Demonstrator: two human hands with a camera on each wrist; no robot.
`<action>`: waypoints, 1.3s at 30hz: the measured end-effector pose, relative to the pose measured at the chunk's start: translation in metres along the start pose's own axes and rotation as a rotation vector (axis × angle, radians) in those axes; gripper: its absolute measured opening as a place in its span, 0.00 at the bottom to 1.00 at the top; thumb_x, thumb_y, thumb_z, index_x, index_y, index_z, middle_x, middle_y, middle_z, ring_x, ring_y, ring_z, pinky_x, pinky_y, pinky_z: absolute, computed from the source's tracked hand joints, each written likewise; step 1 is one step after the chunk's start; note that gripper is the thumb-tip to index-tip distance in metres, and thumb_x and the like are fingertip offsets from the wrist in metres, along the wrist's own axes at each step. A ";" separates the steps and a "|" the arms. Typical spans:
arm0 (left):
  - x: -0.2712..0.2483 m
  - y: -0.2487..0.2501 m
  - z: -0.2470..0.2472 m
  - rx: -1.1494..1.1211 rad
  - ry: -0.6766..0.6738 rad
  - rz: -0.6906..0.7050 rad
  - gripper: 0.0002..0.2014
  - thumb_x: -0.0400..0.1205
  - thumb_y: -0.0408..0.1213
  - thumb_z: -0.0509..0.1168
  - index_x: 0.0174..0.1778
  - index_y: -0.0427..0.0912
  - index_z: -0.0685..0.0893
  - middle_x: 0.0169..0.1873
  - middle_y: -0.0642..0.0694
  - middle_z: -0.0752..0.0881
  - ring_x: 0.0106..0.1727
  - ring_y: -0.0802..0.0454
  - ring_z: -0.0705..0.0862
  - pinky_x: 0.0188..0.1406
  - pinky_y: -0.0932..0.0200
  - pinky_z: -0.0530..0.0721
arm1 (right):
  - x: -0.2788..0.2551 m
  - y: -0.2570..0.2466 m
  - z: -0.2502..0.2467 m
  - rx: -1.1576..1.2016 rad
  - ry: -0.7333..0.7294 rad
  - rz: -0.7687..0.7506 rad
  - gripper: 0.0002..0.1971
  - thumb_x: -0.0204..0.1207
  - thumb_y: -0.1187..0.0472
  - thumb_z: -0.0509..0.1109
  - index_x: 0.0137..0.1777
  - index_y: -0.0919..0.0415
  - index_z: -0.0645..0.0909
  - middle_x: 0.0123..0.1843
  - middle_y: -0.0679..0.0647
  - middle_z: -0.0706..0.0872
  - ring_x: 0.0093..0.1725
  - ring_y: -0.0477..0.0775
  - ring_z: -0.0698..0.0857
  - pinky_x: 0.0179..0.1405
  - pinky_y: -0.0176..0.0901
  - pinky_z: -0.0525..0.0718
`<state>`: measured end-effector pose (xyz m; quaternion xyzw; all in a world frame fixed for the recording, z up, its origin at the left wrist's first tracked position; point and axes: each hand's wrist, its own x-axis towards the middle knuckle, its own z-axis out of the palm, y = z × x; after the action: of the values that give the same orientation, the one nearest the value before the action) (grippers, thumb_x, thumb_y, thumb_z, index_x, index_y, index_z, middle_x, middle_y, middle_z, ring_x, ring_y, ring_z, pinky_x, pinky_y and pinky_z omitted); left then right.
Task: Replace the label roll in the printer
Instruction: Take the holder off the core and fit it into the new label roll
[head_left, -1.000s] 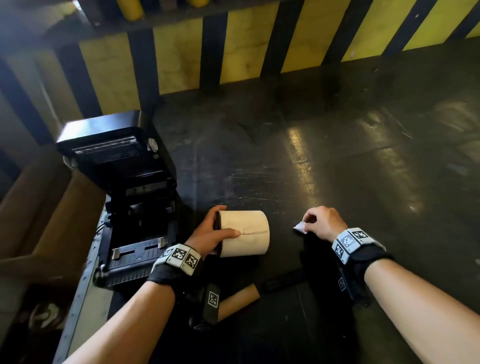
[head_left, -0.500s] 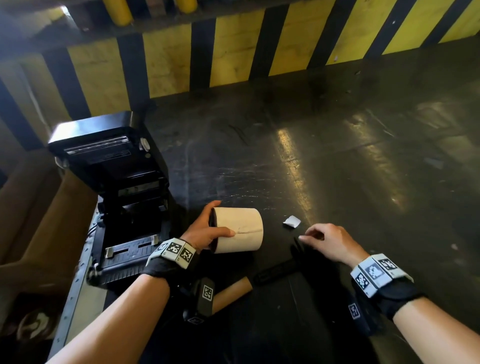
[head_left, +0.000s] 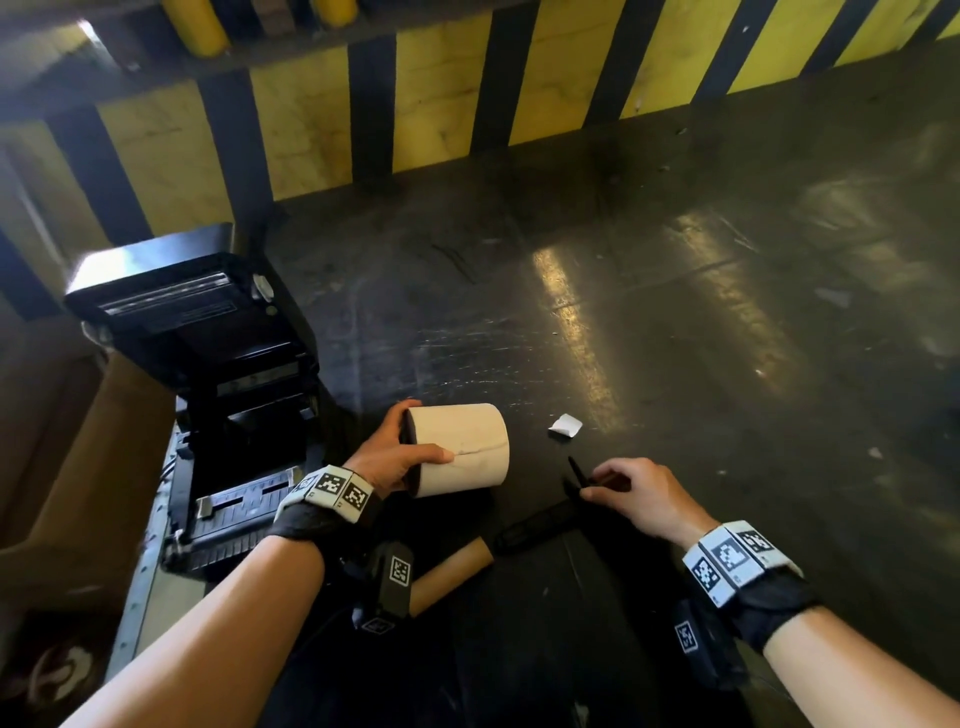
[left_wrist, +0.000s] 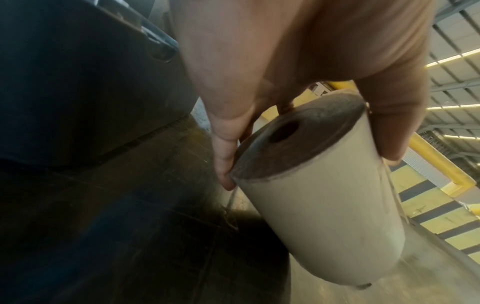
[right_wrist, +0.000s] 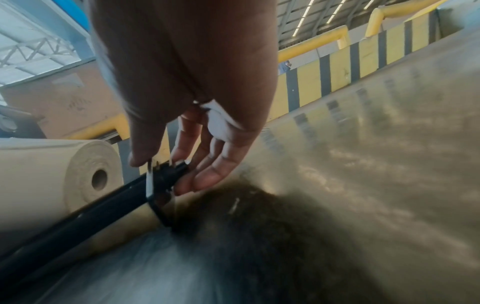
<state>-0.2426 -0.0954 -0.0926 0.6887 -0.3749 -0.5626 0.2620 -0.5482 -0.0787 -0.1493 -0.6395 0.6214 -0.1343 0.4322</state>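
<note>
My left hand (head_left: 410, 452) grips a cream label roll (head_left: 462, 449) by its near end and holds it on its side beside the open black printer (head_left: 208, 364). In the left wrist view my thumb and fingers curl round the roll (left_wrist: 319, 205) at its cored end. My right hand (head_left: 597, 480) pinches the flanged end of a black spindle (head_left: 540, 519) that lies on the dark table (head_left: 675, 364). The right wrist view shows my thumb and fingers closed on the spindle (right_wrist: 103, 209), with the roll (right_wrist: 44, 174) to its left.
An empty brown cardboard core (head_left: 452, 569) lies near my left wrist. A small white paper scrap (head_left: 565, 427) lies right of the roll. A yellow-and-black striped wall (head_left: 441, 104) closes the back. Cardboard boxes (head_left: 78, 441) stand left of the printer.
My right hand let go of the white scrap, drew back toward me and took hold of the black spindle's end. My left hand still holds the roll in place.
</note>
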 end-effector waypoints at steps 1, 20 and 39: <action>0.001 0.000 -0.001 -0.013 0.005 -0.002 0.40 0.68 0.29 0.75 0.72 0.57 0.65 0.69 0.38 0.72 0.69 0.35 0.72 0.64 0.27 0.77 | -0.001 0.000 -0.002 0.025 0.013 -0.009 0.15 0.67 0.47 0.76 0.52 0.52 0.86 0.50 0.47 0.88 0.50 0.44 0.85 0.46 0.31 0.77; -0.025 0.035 -0.027 -0.347 -0.062 0.244 0.37 0.55 0.34 0.78 0.62 0.54 0.77 0.67 0.38 0.77 0.66 0.32 0.77 0.44 0.37 0.84 | 0.018 -0.065 -0.070 0.506 0.490 -0.303 0.01 0.68 0.55 0.77 0.38 0.49 0.87 0.39 0.53 0.91 0.43 0.54 0.89 0.54 0.60 0.88; -0.077 0.062 -0.032 -0.469 -0.205 0.493 0.38 0.53 0.30 0.76 0.61 0.53 0.79 0.58 0.39 0.82 0.58 0.38 0.81 0.53 0.41 0.82 | -0.014 -0.154 -0.048 0.485 0.224 -0.531 0.07 0.70 0.60 0.76 0.48 0.57 0.88 0.46 0.56 0.92 0.48 0.55 0.90 0.51 0.43 0.88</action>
<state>-0.2319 -0.0711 0.0080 0.4384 -0.4148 -0.6195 0.5020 -0.4803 -0.1065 -0.0055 -0.6388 0.4273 -0.4542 0.4506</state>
